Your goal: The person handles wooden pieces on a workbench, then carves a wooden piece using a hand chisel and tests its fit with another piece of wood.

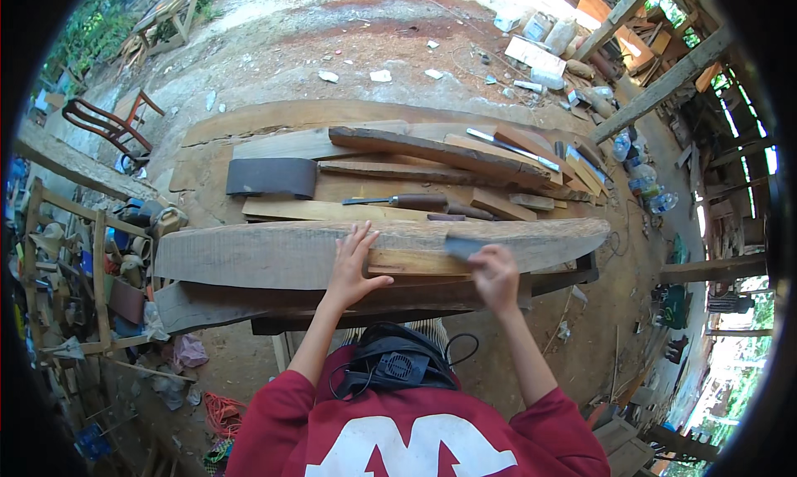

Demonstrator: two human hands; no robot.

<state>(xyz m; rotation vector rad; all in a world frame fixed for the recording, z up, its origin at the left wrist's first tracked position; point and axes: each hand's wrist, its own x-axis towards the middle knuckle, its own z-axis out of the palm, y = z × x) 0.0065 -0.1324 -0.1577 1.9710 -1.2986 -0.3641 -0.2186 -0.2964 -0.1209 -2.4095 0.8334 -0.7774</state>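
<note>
**Open-air woodworking workshop on bare ground**

This looks like a carpentry workshop, half sheltered and half outdoors. A thick shaped plank (237, 257) lies across a low wooden counter (198, 174), with rough boards (440, 155) and small offcuts beyond it. A wood-handled chisel (418, 201) and a dark loop like a sanding belt (271, 178) lie among them. Timber posts (664, 83) and a gappy plank wall (737, 149) stand on the right, letting daylight through. The floor is earthen ground (585, 352), littered with plastic bottles (662, 203); a wooden rack (100, 269) on the left is crammed with odds and ends. Green foliage (91, 29) shows at the edge.
</note>
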